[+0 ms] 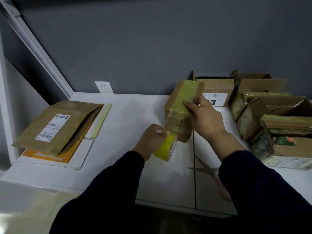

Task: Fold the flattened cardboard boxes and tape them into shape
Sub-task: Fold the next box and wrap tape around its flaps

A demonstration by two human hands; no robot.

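Cardboard box (175, 100) stands tilted on the bench (126, 115) near mid-back, a yellow tape strip over its top face. Right hand (204, 115) grips it, fingers flat on the strip, thumb on the far edge. Left hand (150, 141) is curled round the yellow tape roll (166, 146), just beside the box's lower corner. Flattened boxes (57, 125) are stacked at the left edge. Folded boxes (261, 105) crowd the back-right corner. Scissors (211, 173) lie by the front edge.

A passage over the white tabletop (135, 108) is flanked by flattened brown cardboard boxes (76, 114) and assembled taped cartons (249, 115).
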